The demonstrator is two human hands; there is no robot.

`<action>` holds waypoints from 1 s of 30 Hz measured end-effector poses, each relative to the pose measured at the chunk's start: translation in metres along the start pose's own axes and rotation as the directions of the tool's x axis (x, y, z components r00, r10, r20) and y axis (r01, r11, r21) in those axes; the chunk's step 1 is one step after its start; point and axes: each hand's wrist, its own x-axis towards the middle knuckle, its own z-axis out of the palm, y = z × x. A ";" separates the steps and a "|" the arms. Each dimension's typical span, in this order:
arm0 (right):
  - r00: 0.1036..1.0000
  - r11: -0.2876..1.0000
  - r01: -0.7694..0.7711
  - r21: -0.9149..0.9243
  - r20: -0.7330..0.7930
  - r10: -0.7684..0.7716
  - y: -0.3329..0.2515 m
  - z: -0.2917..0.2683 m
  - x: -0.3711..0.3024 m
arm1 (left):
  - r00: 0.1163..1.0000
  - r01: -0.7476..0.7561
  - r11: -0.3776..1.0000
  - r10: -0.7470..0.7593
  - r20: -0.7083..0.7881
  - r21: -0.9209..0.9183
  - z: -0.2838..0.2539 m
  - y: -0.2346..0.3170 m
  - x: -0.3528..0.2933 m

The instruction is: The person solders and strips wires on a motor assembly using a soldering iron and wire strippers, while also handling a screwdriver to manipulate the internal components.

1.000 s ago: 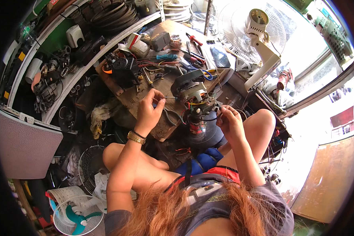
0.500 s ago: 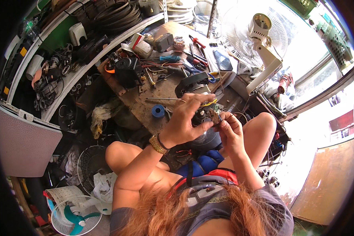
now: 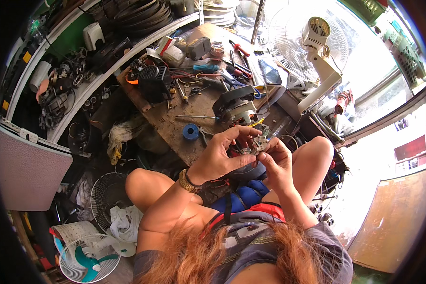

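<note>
On the worktop (image 3: 168, 128) left of centre, a blue spool (image 3: 190, 131) lies near me, then comes the left hand (image 3: 216, 154), its thumb and fingers curled about the small metal part (image 3: 260, 143) just right of the frame's centre, below the dark-backed motor (image 3: 238, 112). The right hand (image 3: 280, 158) pinches that part's lower right edge; I'd judge it light and stiff, maybe greasy, best held by its rim, sparing the thin yellow wire (image 3: 256, 122) nearby.
</note>
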 end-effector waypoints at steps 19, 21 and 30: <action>0.766 -0.045 0.606 -0.795 0.597 -0.237 -0.095 0.034 0.058 | 0.986 0.111 0.994 -0.109 -0.125 0.015 -0.011 0.007 -0.007; 0.754 -0.097 0.622 -0.777 0.628 -0.194 -0.095 0.035 0.062 | 0.986 0.117 0.993 -0.115 -0.119 0.012 -0.011 0.008 -0.008; 0.666 -0.229 0.729 -0.646 0.746 0.015 -0.098 0.045 0.071 | 0.989 0.142 0.985 -0.138 -0.055 0.094 -0.020 0.006 -0.010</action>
